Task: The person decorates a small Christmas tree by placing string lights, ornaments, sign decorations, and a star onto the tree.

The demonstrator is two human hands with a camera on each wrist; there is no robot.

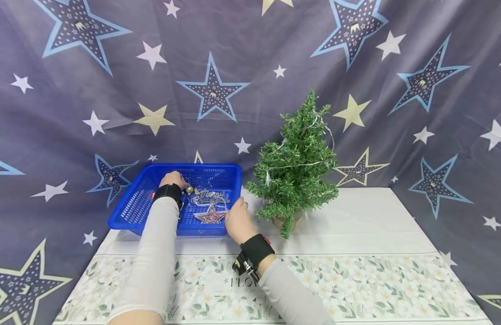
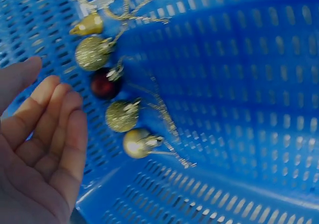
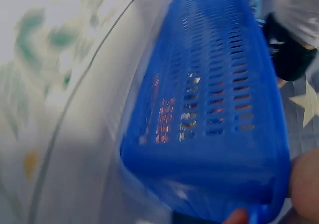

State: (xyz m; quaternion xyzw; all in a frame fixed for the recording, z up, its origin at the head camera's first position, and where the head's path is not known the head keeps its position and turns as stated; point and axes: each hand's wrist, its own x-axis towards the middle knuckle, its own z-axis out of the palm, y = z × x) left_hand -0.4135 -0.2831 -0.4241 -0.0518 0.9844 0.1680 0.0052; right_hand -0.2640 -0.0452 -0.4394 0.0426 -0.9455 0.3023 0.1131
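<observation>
One pale string [image 1: 301, 164] drapes the tree [image 1: 292, 189], so the trimming looks barely begun: baubles [image 2: 105, 84], a pink star [image 1: 211, 215] and a lettered sign [image 1: 211, 196] lie in the blue basket [image 1: 205, 230]. The left hand [image 2: 42, 149], relaxed and empty, hovers by the baubles; the right hand [image 1: 239, 221] grips the rim.

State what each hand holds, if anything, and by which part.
The right hand grips the blue, perforated plastic basket by the rim at its near right corner; the left hand holds nothing, its visible palm empty.
</observation>
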